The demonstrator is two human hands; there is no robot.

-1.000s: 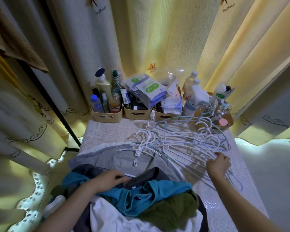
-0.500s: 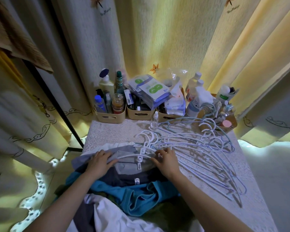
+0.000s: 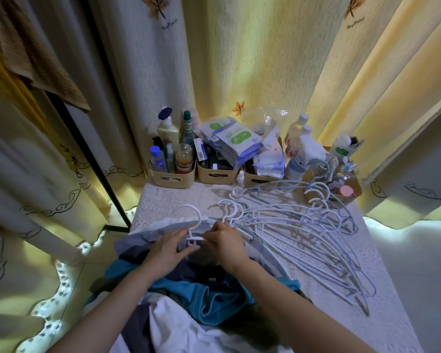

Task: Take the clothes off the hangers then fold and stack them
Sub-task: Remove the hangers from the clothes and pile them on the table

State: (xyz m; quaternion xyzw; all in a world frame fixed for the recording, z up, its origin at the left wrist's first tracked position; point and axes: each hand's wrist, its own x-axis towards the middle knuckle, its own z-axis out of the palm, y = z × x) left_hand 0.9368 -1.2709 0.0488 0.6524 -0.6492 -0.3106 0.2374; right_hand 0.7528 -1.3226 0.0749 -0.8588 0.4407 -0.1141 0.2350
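Observation:
A heap of clothes lies at the near end of the table: a grey garment on top, a teal one below it, a white one nearest me. A white hanger still sits in the grey garment, its hook pointing away from me. My left hand and my right hand meet at the garment's collar around the hanger's neck. The left fingers lie over the collar beside the neck; the right fingers pinch the fabric there. A pile of bare white and blue hangers spreads across the table to the right.
Beige baskets full of bottles and packets line the table's far edge, with a small clear bottle in front. More bottles stand at the back right. Curtains hang all round, and a black rack pole slants down on the left.
My right hand came from the bare hanger pile to the grey garment's collar. My left hand moved up the heap to the collar, and both hands have closed in on the hanger's neck.

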